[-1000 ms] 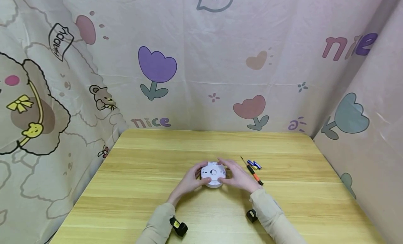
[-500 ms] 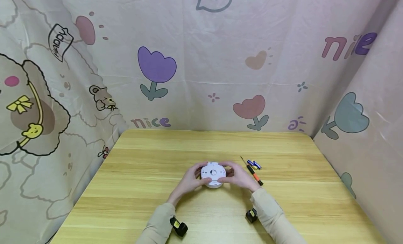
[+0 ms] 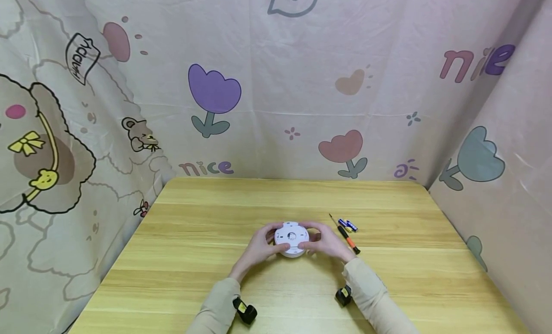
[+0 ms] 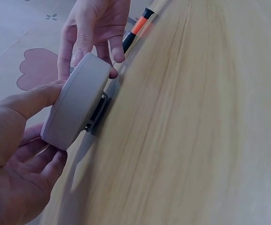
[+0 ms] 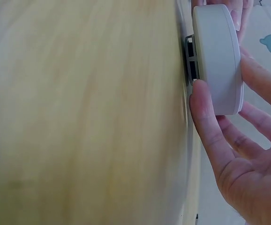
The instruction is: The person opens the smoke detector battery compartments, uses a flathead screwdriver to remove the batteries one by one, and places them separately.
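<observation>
A round white smoke detector (image 3: 292,239) is held low over the table, its flat printed back with a small central hole facing up. My left hand (image 3: 260,243) grips its left side, thumb on the upper face near the front edge. On the other side my right hand (image 3: 328,240) holds it with the thumb on top and fingers round the rim. The left wrist view shows the detector's smooth side wall (image 4: 79,101) and a dark vented part (image 4: 97,112) underneath. From the right wrist, one fingertip (image 5: 201,96) of the right hand touches the lower side beside those vents.
Right of the hands lies an orange and black screwdriver (image 3: 349,240), its thin shaft pointing away. Blue batteries (image 3: 352,226) lie just beyond it. The wooden table (image 3: 207,200) ends at a patterned cloth (image 3: 276,147) behind.
My right index finger was raised off the detector's far edge a second ago and has come down onto the rim. The detector and left hand have stayed almost still.
</observation>
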Demonstrator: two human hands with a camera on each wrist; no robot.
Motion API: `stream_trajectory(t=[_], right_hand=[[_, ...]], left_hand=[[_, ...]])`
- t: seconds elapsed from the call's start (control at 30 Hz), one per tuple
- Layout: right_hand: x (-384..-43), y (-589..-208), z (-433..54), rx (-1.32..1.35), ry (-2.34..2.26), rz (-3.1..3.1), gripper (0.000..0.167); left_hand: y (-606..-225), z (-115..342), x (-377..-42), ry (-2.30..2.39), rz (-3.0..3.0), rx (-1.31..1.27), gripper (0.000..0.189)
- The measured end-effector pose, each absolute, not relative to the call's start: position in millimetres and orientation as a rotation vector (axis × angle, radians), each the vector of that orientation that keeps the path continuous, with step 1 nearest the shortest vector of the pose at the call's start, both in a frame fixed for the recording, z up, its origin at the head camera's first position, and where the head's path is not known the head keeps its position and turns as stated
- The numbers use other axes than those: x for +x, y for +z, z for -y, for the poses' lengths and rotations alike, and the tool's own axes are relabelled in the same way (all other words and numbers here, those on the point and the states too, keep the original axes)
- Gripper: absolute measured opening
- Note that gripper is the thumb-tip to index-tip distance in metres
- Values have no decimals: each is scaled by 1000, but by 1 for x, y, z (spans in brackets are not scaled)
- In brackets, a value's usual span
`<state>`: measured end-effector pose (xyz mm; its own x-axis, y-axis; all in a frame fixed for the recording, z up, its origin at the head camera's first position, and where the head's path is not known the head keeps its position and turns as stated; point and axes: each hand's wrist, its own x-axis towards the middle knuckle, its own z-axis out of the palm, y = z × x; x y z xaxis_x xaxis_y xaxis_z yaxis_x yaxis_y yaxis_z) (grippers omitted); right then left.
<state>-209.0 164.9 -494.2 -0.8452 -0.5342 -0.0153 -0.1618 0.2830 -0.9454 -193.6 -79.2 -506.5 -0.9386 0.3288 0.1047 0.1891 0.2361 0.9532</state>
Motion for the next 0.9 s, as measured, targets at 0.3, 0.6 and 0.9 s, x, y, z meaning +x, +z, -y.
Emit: stream_trajectory(t=[0.3,0.6,0.9], right_hand=[[-210,-496,-164,-613,-1586,-2218,69],[-209,-496,-165,-625,-1594,-2197,72],[-210,-498,-166,-641,-1614,-2174,72]], left_hand=[[-507,81,-193,1763,-2413,511,65],[-506,82,-192,1759,-2406,515,66],[-506,81,-193,1788,-2375,494,66]])
